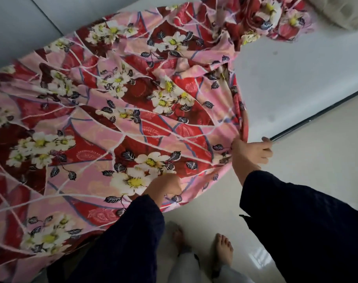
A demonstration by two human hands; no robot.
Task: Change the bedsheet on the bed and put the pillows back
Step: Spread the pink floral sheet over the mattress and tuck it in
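Our floral bedsheet (117, 111) fills the frame from nine o'clock across to twelve, spread loosely and bunched toward one o'clock. The bare white mattress (296, 74) shows at two o'clock, a pale pillow (345, 11) on its far corner. Our right hand (250, 153), at four o'clock, is clenched on a gathered edge of the sheet; our left hand (166, 185), near six, pinches its lower edge.

Matt, creased floral cloth bedsheet (117, 111); glossy, smooth tiled floor (296, 160); dark knit sleeves (296, 217).
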